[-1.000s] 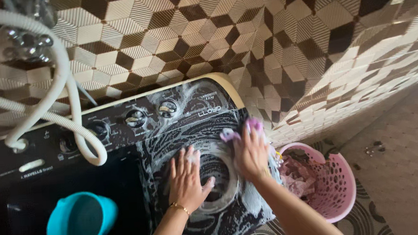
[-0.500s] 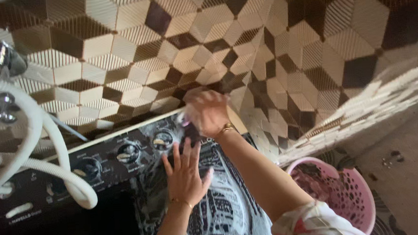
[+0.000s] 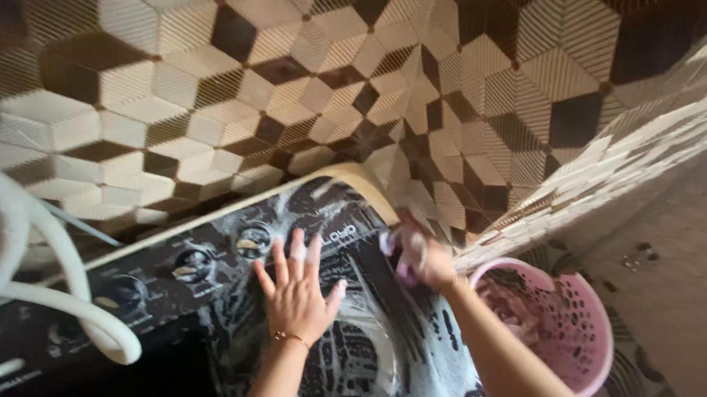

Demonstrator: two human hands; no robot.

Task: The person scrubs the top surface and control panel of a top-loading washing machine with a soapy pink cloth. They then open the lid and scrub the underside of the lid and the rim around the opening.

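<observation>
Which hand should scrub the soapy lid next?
Probably the right hand: it already grips the purple scrubber at the lid's edge. The left hand lies flat and holds nothing.

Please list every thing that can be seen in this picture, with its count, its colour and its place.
washing machine: one, black with a cream edge, soapy on top, lower left.
control knobs: at least three, dark, in a row on the panel.
hose: one, white, looped over the machine's left side.
scrubber: one, purple, blurred, in the right hand.
basket: one, pink, perforated, on the floor at right.
wall tiles: many, brown and cream cubes, behind.
left hand: flat on the soapy lid, a thin bracelet at the wrist.
right hand: closed around the scrubber.
</observation>
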